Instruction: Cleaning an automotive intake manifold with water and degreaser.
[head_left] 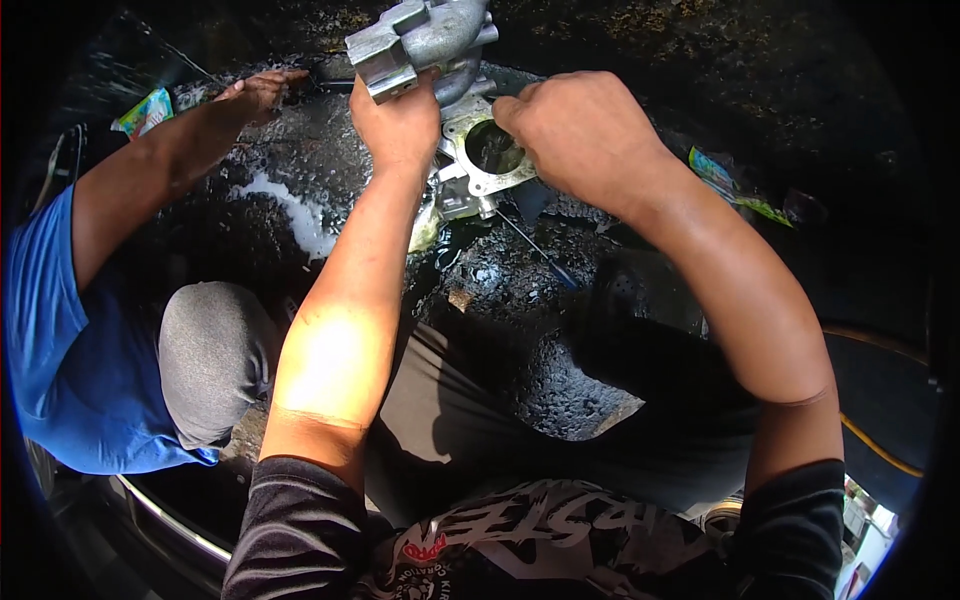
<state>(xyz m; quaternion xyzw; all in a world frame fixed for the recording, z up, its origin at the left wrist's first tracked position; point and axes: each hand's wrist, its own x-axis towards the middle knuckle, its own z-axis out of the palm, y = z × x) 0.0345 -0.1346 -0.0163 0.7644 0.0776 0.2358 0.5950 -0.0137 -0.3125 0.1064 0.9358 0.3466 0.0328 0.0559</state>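
Note:
A cast aluminium housing [420,55] is at the top centre, with my left hand [393,130] gripping it from below, fingers hidden behind it. Beside and below it is a light metal flange [461,140] with a round dark opening, on further grimy metal parts. My right hand [580,130] has its fingers curled at the flange's right edge; whatever is between them is hidden. A thin screwdriver with a blue handle [562,272] lies below the flange, angled toward the lower right.
A co-worker's arm [150,170] in a blue sleeve reaches in from the left, their hand [260,90] on the wet, blackened surface [550,380]. A grey-clad knee [215,360] is beside it. Small packets [145,112] [715,175] lie either side. A yellow hose [875,450] runs at right.

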